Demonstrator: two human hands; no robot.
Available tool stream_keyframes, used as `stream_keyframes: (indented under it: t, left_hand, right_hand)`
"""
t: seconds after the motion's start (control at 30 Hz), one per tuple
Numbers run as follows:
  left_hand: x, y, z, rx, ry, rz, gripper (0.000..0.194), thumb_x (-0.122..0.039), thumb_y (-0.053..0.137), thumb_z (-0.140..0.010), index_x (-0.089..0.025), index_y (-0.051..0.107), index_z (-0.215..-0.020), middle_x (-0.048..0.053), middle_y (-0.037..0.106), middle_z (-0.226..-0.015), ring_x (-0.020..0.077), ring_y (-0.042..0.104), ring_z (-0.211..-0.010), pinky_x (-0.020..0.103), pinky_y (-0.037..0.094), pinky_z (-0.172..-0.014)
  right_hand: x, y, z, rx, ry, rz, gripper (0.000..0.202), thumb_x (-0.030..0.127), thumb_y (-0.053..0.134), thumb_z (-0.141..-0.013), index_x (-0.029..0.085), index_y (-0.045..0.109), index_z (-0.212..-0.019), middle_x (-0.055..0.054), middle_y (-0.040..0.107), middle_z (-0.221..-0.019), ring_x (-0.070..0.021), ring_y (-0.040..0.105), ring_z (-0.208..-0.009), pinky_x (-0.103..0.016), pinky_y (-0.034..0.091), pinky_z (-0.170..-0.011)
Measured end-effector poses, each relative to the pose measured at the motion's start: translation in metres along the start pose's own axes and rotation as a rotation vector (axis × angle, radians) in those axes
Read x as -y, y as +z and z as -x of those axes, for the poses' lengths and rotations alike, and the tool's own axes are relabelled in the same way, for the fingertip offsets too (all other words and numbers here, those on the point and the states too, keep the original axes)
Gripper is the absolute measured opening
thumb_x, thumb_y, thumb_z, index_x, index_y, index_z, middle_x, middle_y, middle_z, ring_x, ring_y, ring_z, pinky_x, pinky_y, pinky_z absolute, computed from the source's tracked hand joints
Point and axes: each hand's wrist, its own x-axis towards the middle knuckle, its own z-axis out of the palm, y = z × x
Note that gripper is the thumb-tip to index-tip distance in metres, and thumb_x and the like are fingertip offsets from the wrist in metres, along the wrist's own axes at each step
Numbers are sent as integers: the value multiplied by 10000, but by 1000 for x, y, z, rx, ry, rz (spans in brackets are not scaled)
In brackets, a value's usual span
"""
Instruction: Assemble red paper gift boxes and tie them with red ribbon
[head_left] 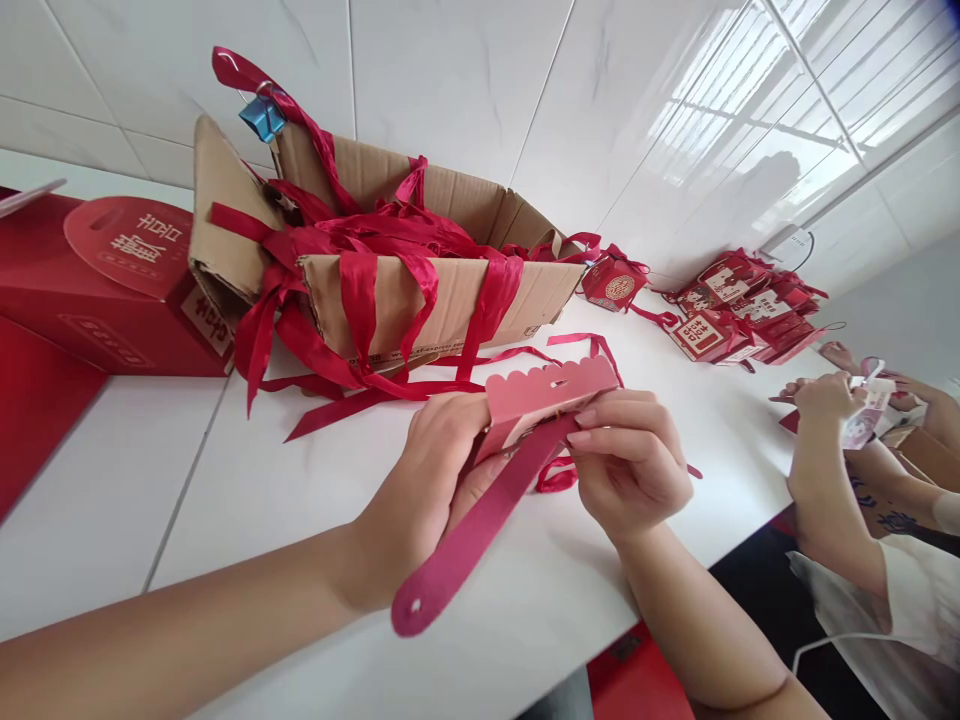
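Observation:
Above the white tabletop, my left hand (427,490) is closed round the left side of a small red paper gift box (551,385) with a scalloped top edge and a slot. A long, dark red strap (480,530) with a round hole in its end hangs from the box toward me. My right hand (630,460) pinches at the strap's upper end, against the right side of the box. Red ribbon (556,475) shows below and behind the box. Part of the box's underside is hidden by the strap and my fingers.
Behind my hands, a cardboard box (450,310) overflows with red ribbons (420,232); a blue binder clip (262,117) grips its corner. Larger red gift boxes (142,290) stand left. Finished-looking red boxes (720,335) sit back right. Other people's hands (825,395) work at the right.

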Motion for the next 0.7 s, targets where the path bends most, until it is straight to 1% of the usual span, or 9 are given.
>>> stream_keyframes:
  t: [0.13,0.23,0.3,0.37,0.43,0.5,0.57,0.63,0.7]
  left_hand:
    - [8,-3,-3,-44,4,-33,332,-163,431,-933,-237,423,-1256,60,577,-1112,211,536,-1010,371,437,-883]
    - [19,-6,-8,-137,-14,-126,364,-204,478,-923,-241,417,-1280,77,565,-1166,232,521,-1057,402,420,-916]
    - [24,-8,-13,-239,11,-190,518,-227,542,-897,-252,332,-1370,96,498,-1291,255,475,-1156,427,398,-967]
    - [23,-12,-15,-355,92,-285,646,-222,595,-861,-240,264,-1416,118,396,-1391,285,391,-1259,466,343,-1033]
    - [15,-14,-15,-391,193,-381,568,-190,580,-849,-223,343,-1365,124,362,-1400,297,351,-1283,484,303,-1051]
    - [3,-15,-11,-319,295,-415,363,-151,522,-846,-219,493,-1202,107,440,-1324,283,403,-1217,459,329,-996]
    - [-8,-15,-6,-206,369,-378,230,-109,492,-836,-217,570,-1024,72,569,-1164,244,484,-1082,402,359,-884]
    - [-15,-13,-1,-124,400,-326,202,-75,506,-823,-207,588,-953,38,647,-994,212,522,-963,368,347,-799]
    - [-16,-11,2,-78,396,-288,207,-61,530,-807,-198,591,-949,18,673,-900,199,530,-904,362,330,-767]
  right_hand:
    - [-1,0,1,47,8,-91,301,-65,568,-739,215,592,-848,-19,657,-836,-167,605,-749,-328,509,-607]
    - [-1,2,3,88,72,-247,285,-48,547,-775,214,583,-883,-22,682,-859,-168,621,-780,-343,521,-651]
    - [0,3,5,109,145,-389,240,-13,553,-805,210,585,-889,-26,685,-863,-163,623,-786,-355,520,-693]
    - [0,3,6,142,258,-577,171,46,576,-832,212,591,-872,-24,680,-852,-159,618,-786,-359,516,-720]
    - [1,3,6,199,419,-803,120,98,597,-847,217,596,-851,-19,669,-835,-157,616,-804,-351,520,-734]
    - [2,2,7,276,585,-1031,99,124,622,-843,220,601,-846,-16,658,-832,-154,622,-816,-330,535,-719]
    - [4,1,8,348,711,-1221,99,132,646,-830,220,606,-850,-12,649,-828,-145,634,-785,-303,548,-668]
    - [7,1,9,398,797,-1347,94,142,662,-820,215,605,-840,-6,636,-816,-133,644,-727,-271,549,-601]
    - [8,1,9,436,850,-1380,91,158,672,-814,203,593,-809,-2,622,-803,-125,647,-694,-254,549,-573]
